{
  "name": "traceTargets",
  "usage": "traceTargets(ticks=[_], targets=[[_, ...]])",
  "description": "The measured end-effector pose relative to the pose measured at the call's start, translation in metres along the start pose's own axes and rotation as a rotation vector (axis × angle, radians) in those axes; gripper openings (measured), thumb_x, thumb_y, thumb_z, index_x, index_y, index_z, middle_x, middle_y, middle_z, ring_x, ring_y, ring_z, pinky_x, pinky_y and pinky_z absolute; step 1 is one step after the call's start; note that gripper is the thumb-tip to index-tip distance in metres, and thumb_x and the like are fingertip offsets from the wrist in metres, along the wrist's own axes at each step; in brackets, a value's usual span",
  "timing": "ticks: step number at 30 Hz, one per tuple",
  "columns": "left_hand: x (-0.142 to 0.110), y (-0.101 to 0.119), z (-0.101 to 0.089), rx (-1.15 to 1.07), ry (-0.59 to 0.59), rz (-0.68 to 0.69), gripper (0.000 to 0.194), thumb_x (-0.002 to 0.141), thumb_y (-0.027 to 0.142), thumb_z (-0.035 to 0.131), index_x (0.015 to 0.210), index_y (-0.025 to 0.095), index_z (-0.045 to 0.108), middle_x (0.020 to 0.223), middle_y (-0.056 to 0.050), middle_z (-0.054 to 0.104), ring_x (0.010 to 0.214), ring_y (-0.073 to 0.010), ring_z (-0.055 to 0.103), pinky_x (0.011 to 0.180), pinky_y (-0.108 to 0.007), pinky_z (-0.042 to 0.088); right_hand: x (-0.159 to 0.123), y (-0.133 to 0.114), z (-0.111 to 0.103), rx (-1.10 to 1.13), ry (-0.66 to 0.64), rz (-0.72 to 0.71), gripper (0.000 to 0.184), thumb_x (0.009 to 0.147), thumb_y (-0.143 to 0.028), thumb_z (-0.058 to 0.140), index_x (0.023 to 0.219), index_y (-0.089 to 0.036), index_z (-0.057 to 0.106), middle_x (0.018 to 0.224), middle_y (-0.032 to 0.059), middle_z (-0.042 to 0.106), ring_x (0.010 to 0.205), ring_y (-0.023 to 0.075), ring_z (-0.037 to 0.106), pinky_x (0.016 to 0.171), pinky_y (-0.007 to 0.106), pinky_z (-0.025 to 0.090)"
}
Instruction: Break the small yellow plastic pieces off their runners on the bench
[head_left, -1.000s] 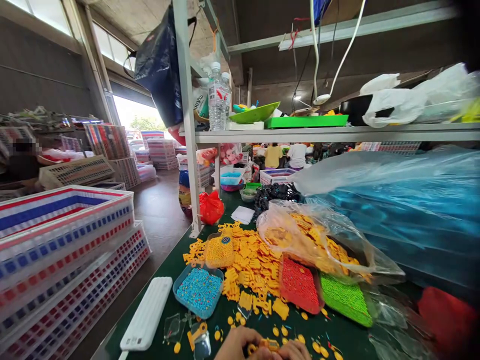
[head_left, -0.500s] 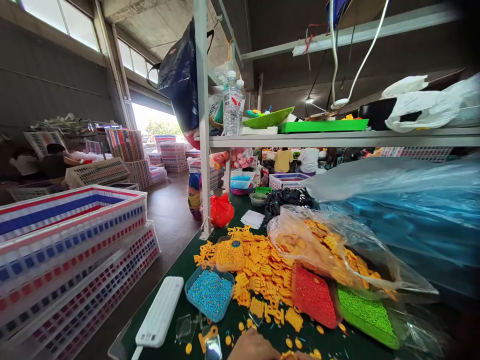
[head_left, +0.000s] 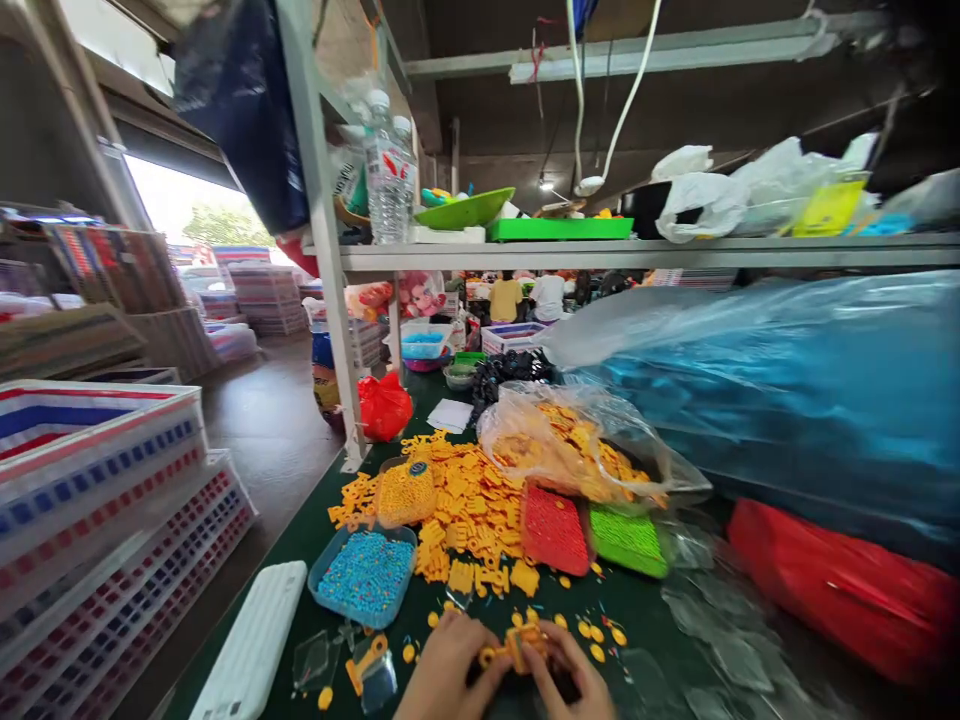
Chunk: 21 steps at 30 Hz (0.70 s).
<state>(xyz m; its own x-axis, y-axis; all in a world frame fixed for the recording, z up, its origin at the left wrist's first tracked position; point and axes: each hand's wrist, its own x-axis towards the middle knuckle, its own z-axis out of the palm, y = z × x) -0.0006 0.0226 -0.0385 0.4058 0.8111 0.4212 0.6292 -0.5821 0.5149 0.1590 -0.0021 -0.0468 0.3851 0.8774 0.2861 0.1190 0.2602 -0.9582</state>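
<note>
Low in the middle of the view, my left hand point(head_left: 451, 668) and my right hand point(head_left: 568, 672) both pinch a small yellow-orange plastic piece point(head_left: 519, 645) with a ring at its left end. Its exact kind is unclear. Just left of my left hand lie another yellow piece with a ring point(head_left: 365, 662) and a clear plastic part point(head_left: 379, 684). A small clear part point(head_left: 460, 580) rests just beyond my fingers. Yellow discs point(head_left: 597, 634) are scattered right of my right hand. A heap of flat yellow plastic pieces point(head_left: 472, 500) spreads farther back.
Trays of blue beads point(head_left: 364, 578), yellow beads point(head_left: 406, 492), red beads point(head_left: 553, 530) and green beads point(head_left: 628, 540) surround the heap. A white power bank point(head_left: 251, 640) lies left, a red pouch point(head_left: 832, 590) right. Behind are a clear bag point(head_left: 600, 450) of yellow pieces and a shelf point(head_left: 637, 252). Crates point(head_left: 112, 520) stand left.
The view has swung right and down, so the table's things sit farther left. Both hands now show more fully, with the yellow piece between them. The red pouch has come into view.
</note>
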Motion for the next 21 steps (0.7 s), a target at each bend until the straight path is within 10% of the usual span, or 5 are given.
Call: traceTargets(ticks=[6,12,21], targets=[[0.008,0.025,-0.032,-0.131,0.002,-0.118,0.03,0.097,0.04,0.043,0.086,0.022,0.063,0.085,-0.004,0.069,0.081,-0.0211,0.062,0.079,-0.034,0.05,0.0,-0.019,-0.006,0.146,-0.224,0.26,0.047,0.071,-0.06,0.071,0.092,-0.018,0.069,0.083,0.0115,0.075,0.077,0.0263,0.072,0.075,0.035,0.058],[0.006,0.015,-0.03,-0.198,0.061,-0.236,0.04,0.098,0.05,0.036,0.107,0.022,0.064,0.095,-0.009,0.067,0.089,-0.0236,0.062,0.077,-0.035,0.052,0.023,-0.032,-0.025,0.182,-0.108,0.311,0.049,0.07,-0.064,0.07,0.086,-0.019,0.063,0.065,0.0037,0.07,0.06,0.0188,0.066,0.061,0.028,0.052],[0.011,0.019,-0.04,-0.132,-0.015,-0.234,0.035,0.097,0.045,0.04,0.101,0.022,0.066,0.083,-0.006,0.065,0.086,-0.0231,0.058,0.077,-0.035,0.051,0.221,-0.086,-0.042,0.073,-0.005,0.191,0.046,0.067,-0.058,0.07,0.09,-0.02,0.057,0.088,0.0069,0.069,0.075,0.0183,0.065,0.052,0.023,0.046]])
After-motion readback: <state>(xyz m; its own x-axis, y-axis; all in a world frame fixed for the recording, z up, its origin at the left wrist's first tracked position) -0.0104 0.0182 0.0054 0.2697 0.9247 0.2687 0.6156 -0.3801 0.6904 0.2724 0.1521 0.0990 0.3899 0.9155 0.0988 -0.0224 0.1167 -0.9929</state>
